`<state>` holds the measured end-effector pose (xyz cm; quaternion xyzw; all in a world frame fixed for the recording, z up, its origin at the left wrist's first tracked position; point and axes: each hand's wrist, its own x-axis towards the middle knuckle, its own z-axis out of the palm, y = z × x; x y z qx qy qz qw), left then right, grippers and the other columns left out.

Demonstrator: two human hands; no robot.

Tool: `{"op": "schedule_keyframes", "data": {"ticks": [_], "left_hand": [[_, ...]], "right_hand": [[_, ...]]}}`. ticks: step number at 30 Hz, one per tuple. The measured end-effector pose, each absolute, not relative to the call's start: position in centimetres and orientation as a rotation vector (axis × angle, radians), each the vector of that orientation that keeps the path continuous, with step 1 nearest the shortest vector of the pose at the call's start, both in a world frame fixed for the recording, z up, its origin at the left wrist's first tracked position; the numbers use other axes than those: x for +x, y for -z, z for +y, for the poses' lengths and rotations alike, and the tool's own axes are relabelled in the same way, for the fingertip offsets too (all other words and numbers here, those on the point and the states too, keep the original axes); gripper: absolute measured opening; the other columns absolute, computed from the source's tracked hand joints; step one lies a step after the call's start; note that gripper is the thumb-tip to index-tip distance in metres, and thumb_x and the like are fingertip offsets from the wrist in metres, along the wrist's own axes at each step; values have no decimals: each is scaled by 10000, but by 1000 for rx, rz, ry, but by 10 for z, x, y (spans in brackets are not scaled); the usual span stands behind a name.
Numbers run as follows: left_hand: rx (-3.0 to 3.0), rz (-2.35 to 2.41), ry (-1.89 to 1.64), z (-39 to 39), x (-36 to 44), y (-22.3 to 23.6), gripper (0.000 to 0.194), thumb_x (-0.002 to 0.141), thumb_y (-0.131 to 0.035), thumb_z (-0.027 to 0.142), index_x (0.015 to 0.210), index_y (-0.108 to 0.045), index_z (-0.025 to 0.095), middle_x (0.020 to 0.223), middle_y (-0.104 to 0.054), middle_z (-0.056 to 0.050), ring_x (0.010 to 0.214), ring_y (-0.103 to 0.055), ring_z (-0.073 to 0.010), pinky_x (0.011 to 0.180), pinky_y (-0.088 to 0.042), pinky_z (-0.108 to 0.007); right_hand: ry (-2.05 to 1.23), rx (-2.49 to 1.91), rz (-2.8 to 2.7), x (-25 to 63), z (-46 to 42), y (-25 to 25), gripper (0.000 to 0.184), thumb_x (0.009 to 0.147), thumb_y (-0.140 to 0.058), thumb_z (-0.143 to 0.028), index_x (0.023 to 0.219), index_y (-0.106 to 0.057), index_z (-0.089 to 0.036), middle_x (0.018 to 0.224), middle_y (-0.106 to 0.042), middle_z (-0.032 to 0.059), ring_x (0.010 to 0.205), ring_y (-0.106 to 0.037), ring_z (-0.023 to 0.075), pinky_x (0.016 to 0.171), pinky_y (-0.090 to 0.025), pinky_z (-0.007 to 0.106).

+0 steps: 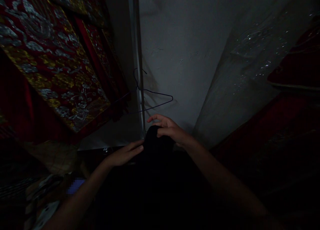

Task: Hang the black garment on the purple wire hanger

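- We had our right hand (170,128) partly curled at the top of a black, cloth-like thing (160,143), the thumb lying on it and a forefinger reaching out past it; we could not tell how firmly it gripped.
- We kept our left hand (127,153) open and nearly flat, its fingertips at the left side of the black, cloth-like thing.
- We saw this thing low in the middle of the view, between our hands, its rounded end pointing away from us; its long axis seemed to run towards us, though darkness hid the lower end.
- Just beyond, we had a thin wire hanger (160,93), hook upward in the view, its long axis running across and slightly tilted.
- We saw a narrow pole (139,56) crossing it lengthwise, against a grey wall (185,39).
- To the left we had red cloth with silver and gold embroidery (62,63), hanging at a slant.
- To the right we saw a glinting, see-through sheet (252,56) and, beside it, dark red cloth (297,66).
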<state>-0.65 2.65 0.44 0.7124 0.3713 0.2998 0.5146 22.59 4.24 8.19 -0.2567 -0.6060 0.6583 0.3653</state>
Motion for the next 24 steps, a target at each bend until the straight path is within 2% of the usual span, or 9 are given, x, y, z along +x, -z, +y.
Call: {"op": "schedule_keyframes", "data": {"ticks": [3,6,9,12,15,18,21,24], "left_hand": [[1817,833,-603,17,-17,-29,379,871,-695,466,1188,-735,262,1200,-739,-60,1146,-661,-261,1029,-489,-391],[1918,820,-422,10,-22,-27,297,882,-673,442,1056,-763,219,1032,-768,-46,943,-701,-227,840,-546,-317],[2036,903,-345,7,-28,-8,262,844,-708,441,926,-772,201,885,-767,-32,767,-686,-207,702,-527,-279],[2002,1002,-402,8,-39,2,321,829,-727,430,1082,-764,234,1007,-782,-45,862,-708,-238,749,-539,-299],[1904,1060,-504,8,-48,-1,357,833,-724,428,1148,-756,262,1097,-779,-41,984,-708,-259,828,-544,-313],[1867,1116,-548,6,-53,-10,298,865,-678,456,1043,-786,243,993,-795,-34,889,-718,-252,749,-542,-291],[1936,1202,-543,8,-59,-17,305,887,-636,484,939,-796,229,884,-792,-29,755,-708,-231,649,-510,-263],[2033,1246,-519,16,-71,-23,260,873,-653,471,911,-805,264,886,-795,-34,767,-716,-234,680,-508,-265]], "right_hand": [[-1610,-703,-1632,230,57,-81,414,552,-601,-150,960,-587,-215,678,-643,-46,528,-484,101,484,-302,218],[-1525,-704,-1704,233,70,-78,375,566,-580,-178,940,-567,-214,674,-629,-48,497,-441,89,474,-274,219],[-1095,-734,-1858,236,81,-74,295,622,-533,-165,910,-555,-223,693,-614,-45,550,-491,113,534,-350,236],[-550,-729,-1885,241,96,-66,243,664,-478,-107,855,-567,-226,771,-630,-11,755,-616,172,741,-464,302],[-323,-759,-1691,247,118,-56,244,714,-485,-109,899,-595,-223,893,-663,26,896,-648,202,867,-483,341],[-354,-818,-1435,249,141,-50,261,709,-535,-159,950,-623,-205,971,-671,53,931,-644,209,882,-497,343],[-622,-908,-1348,244,158,-48,355,685,-520,-190,1001,-680,-195,925,-683,37,843,-623,195,798,-506,322],[-893,-919,-1482,237,171,-47,438,701,-510,-210,1088,-714,-197,946,-706,18,783,-607,167,738,-496,291]]}}
